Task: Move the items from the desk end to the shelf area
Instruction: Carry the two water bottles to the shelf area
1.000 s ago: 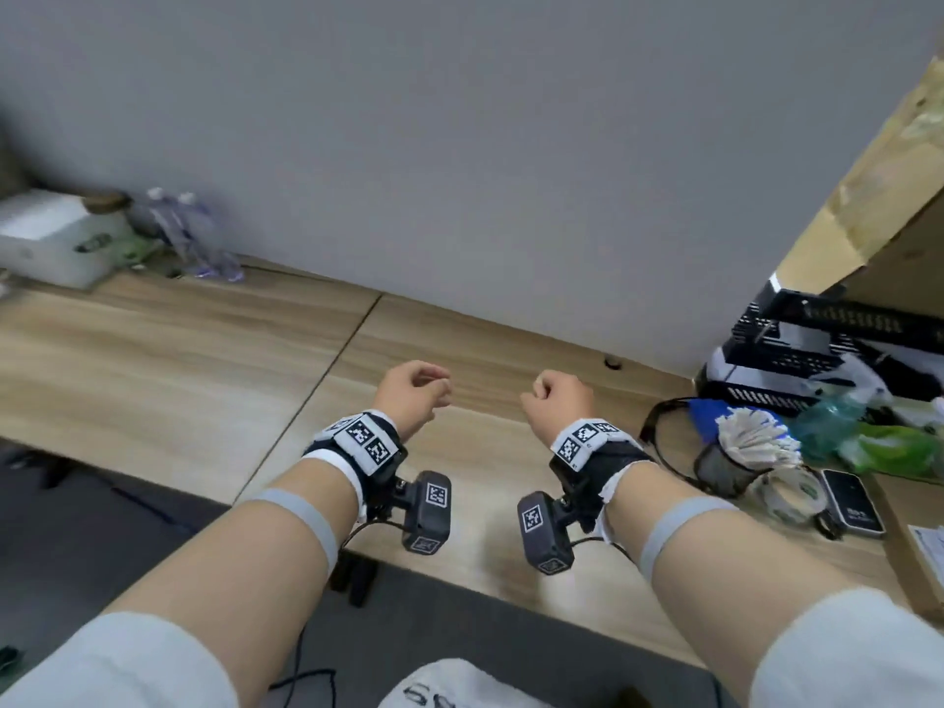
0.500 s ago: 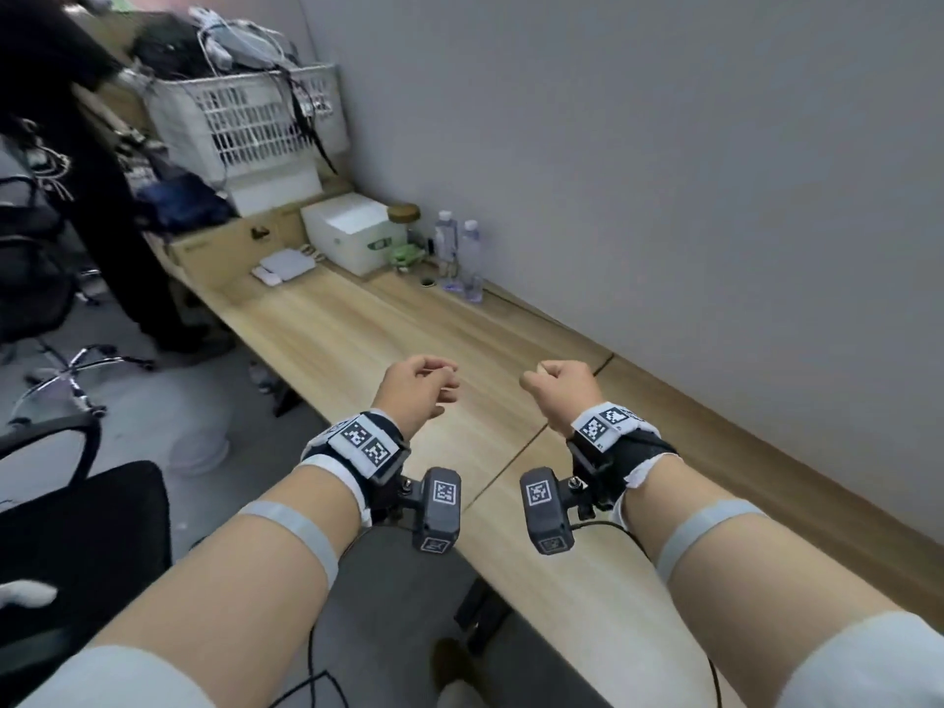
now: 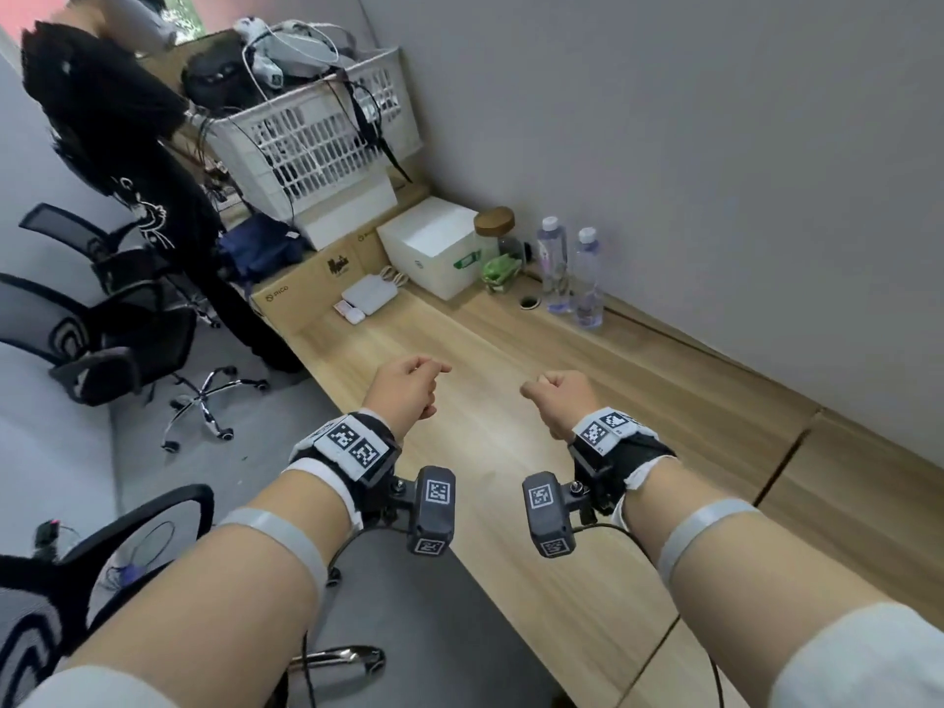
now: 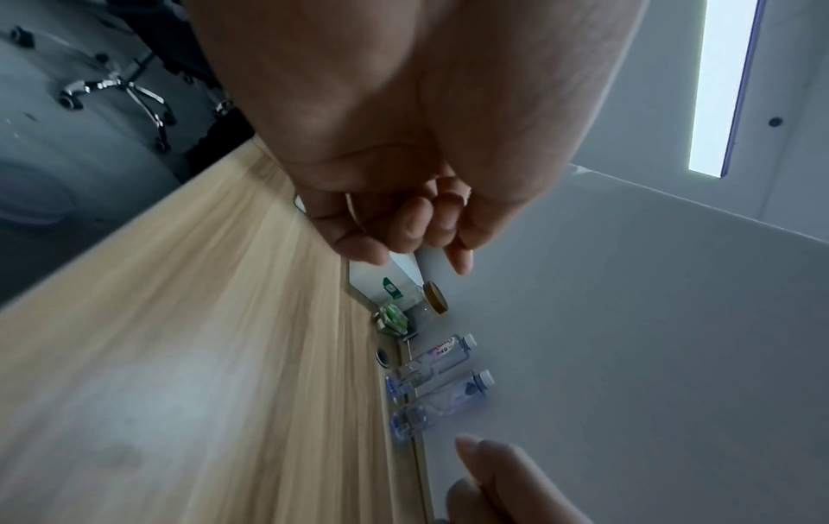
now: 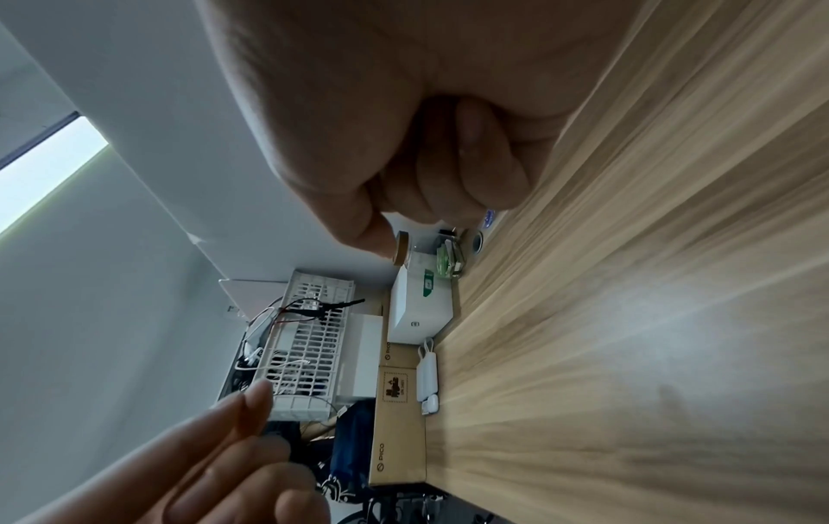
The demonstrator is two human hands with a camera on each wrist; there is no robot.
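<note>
At the desk's far end stand a white box (image 3: pixel 434 245), a cork-lidded jar (image 3: pixel 495 227), a small green item (image 3: pixel 498 270) and two clear water bottles (image 3: pixel 554 263) (image 3: pixel 587 278). A white power bank (image 3: pixel 370 293) and a small white case (image 3: pixel 350 311) lie beside a flat cardboard box (image 3: pixel 306 288). My left hand (image 3: pixel 408 385) hovers over the desk with loosely curled fingers and holds nothing. My right hand (image 3: pixel 557 396) is a closed fist, also empty. Both are well short of the items. The bottles (image 4: pixel 430 361) and the white box (image 5: pixel 419 308) also show in the wrist views.
A white basket (image 3: pixel 316 130) full of cables and bags sits on boxes past the desk end. A person in black (image 3: pixel 127 161) stands at the left among office chairs (image 3: pixel 102 319). A grey wall (image 3: pixel 715 171) runs along the desk's right side. A cable hole (image 3: pixel 530 301) sits by the bottles.
The view has swung left, from the cluttered right end of the desk to its far left end. Both hands stay raised in front, empty, in much the same pose.
</note>
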